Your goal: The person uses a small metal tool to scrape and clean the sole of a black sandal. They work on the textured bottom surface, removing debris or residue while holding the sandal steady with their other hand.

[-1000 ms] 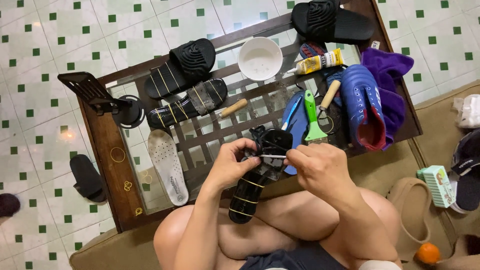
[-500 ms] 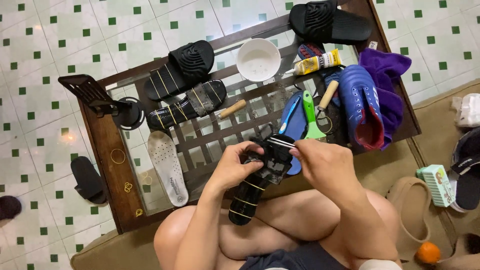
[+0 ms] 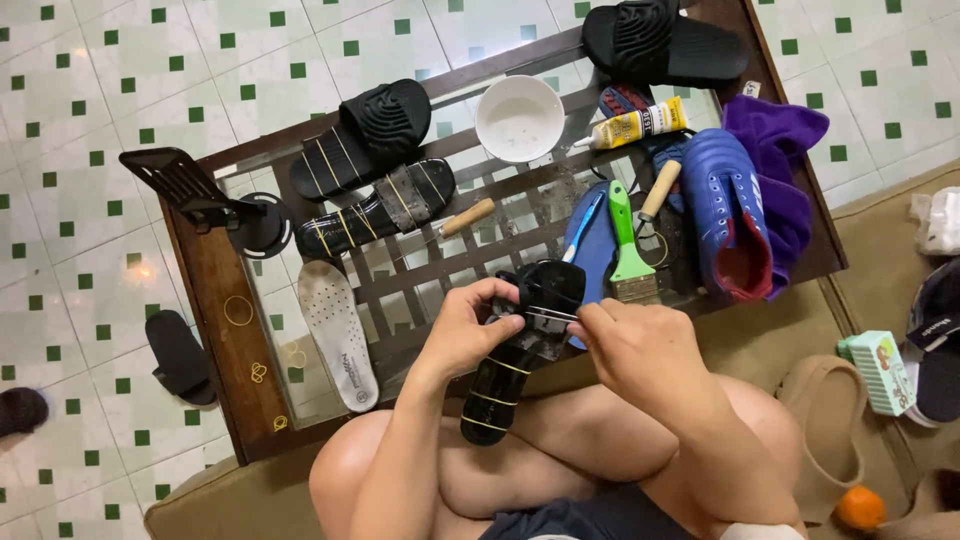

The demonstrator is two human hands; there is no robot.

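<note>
A black sandal bound with yellowish rubber bands hangs over my lap, in front of a low glass-topped table. My left hand grips the sandal's upper part from the left. My right hand pinches a thin stretched rubber band that runs across the sandal's top. Both hands sit close together at the near table edge.
On the table lie two black banded sandals, a white insole, a white bowl, a glue tube, a green-handled brush, a blue shoe on purple cloth and loose rubber bands. Black slippers lie on the tiled floor.
My right hand has shifted slightly to the right, pulling the rubber band taut across the sandal's top. My left hand keeps its grip; the sandal has barely moved.
</note>
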